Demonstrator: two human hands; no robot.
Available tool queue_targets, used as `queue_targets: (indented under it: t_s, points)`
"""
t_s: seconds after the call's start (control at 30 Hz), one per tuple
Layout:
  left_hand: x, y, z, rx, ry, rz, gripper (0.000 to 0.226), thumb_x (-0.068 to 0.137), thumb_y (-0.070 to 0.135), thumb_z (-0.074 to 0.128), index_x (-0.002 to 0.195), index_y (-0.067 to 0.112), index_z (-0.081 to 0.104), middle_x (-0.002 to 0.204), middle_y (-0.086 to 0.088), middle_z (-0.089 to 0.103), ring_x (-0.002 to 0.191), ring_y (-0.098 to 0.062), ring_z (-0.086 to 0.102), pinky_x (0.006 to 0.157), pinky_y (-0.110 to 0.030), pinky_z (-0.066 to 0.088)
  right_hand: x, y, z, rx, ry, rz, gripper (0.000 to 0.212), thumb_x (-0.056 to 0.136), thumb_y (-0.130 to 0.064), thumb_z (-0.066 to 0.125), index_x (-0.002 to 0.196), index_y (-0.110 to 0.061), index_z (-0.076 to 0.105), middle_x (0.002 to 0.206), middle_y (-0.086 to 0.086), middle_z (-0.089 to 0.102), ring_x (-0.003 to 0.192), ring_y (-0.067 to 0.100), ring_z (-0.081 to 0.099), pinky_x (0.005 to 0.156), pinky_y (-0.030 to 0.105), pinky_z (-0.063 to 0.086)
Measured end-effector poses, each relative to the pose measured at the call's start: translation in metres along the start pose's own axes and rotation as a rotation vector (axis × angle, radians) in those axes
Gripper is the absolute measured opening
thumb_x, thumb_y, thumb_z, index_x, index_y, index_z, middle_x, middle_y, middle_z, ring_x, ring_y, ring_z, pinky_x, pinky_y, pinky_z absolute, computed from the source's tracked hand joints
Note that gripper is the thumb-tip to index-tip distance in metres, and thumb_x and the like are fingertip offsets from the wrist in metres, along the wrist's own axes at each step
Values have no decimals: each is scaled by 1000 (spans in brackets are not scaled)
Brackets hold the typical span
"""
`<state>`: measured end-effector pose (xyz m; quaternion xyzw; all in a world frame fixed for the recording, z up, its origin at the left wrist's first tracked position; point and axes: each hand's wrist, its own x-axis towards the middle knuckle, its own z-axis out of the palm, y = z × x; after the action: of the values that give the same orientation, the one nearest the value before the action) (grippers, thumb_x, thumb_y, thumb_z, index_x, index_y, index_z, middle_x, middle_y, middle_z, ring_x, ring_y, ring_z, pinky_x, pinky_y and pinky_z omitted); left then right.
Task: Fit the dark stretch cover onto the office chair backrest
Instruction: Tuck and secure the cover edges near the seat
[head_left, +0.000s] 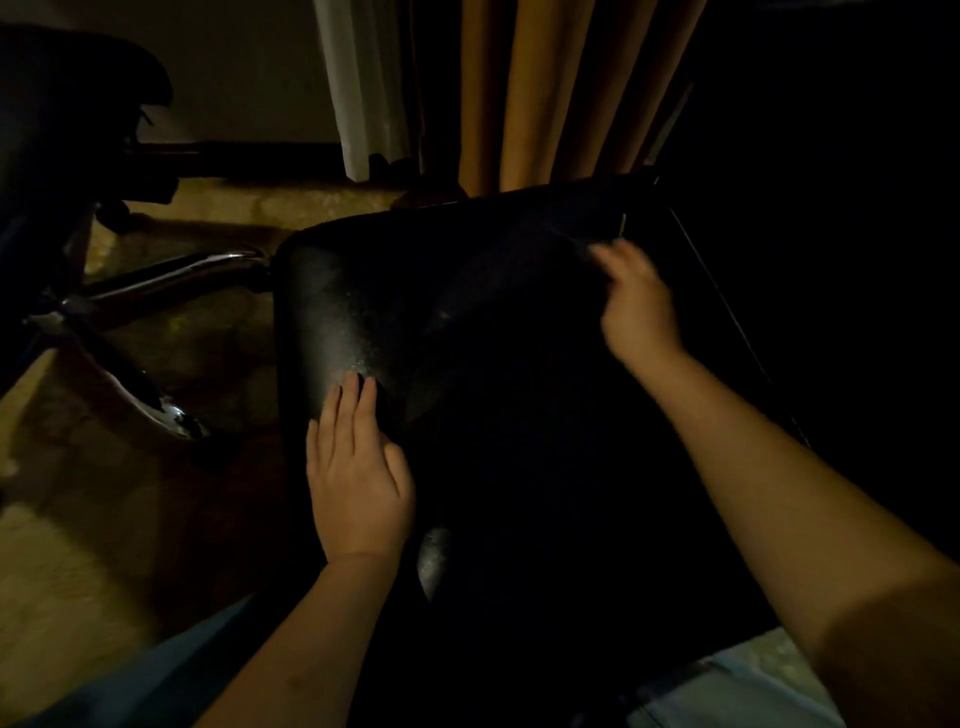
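Observation:
The scene is dim. A black office chair backrest (332, 312) lies in front of me, its worn leather surface showing on the left. The dark stretch cover (519, 415) drapes over its middle and right part, its edges hard to make out. My left hand (358, 478) rests flat with straight fingers on the backrest at the cover's left edge. My right hand (636, 306), blurred, reaches to the far right area of the cover, fingers curled into the fabric as far as I can tell.
Another office chair (78, 93) with a chrome star base (156, 286) stands at the left on a tan floor (78, 545). White and orange curtains (519, 93) hang behind. The right side is in darkness. My light trousers (743, 680) show at the bottom.

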<state>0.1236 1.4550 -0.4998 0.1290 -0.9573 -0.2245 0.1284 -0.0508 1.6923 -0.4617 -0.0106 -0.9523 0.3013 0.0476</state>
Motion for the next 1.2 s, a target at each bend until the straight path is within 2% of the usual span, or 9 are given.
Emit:
queue_targets:
  t_s: [0.07,0.17,0.43,0.53,0.7,0.77,0.87,1.0,1.2]
  points:
    - [0,0,0,6,-2,3,58,90,21,24,146,11,35,155,-4,29,145,-14,17,120,-42,13,22,26,-25,-15,94,226,58,90,10,34,142,-13,43,153,13,29,138,27,31,110,22,21]
    - [0,1,0,16,-5,-4,59,90,22,24,147,12,33,155,-3,28,145,-13,15,120,-38,9,38,27,-28,-63,63,299,58,89,3,42,144,-17,38,151,10,30,137,25,30,106,24,24]
    - [-1,0,2,26,1,-5,60,87,21,25,146,10,35,155,-4,29,145,-16,19,120,-38,10,-24,-82,76,-10,-260,-414,62,85,11,42,139,-19,49,155,8,28,143,26,23,118,34,19]
    - [0,-1,2,26,4,1,61,86,21,26,145,10,36,155,-5,30,145,-18,21,119,-39,12,-19,-76,67,47,-349,-522,66,82,15,40,137,-21,51,153,5,32,141,22,28,117,28,20]
    - [2,-1,2,13,-10,4,60,87,20,26,146,11,35,155,-4,29,145,-15,18,120,-38,10,65,4,11,63,19,30,51,90,6,35,135,-11,51,146,16,40,135,29,38,111,23,26]
    - [2,-1,2,10,-7,8,60,88,20,27,146,11,35,155,-4,29,145,-16,19,120,-38,10,86,22,-11,178,134,293,43,94,-4,41,135,-11,52,139,11,49,127,25,46,92,12,37]
    - [2,-1,3,24,-10,11,60,87,19,28,146,10,35,155,-5,30,145,-18,19,119,-41,12,102,14,-15,46,203,398,35,96,-10,46,130,-11,57,125,6,56,109,15,53,63,4,41]
    - [1,0,4,30,-15,5,62,85,18,28,146,10,35,155,-3,29,146,-17,19,119,-41,13,95,-49,28,80,-29,65,48,88,6,43,130,-14,57,140,10,47,129,26,43,102,19,30]
    - [2,-1,3,26,-10,2,64,82,19,30,144,8,38,153,-5,32,144,-18,23,118,-41,14,45,-151,107,12,-374,-393,60,85,9,42,134,-23,54,151,1,35,137,20,34,112,27,27]
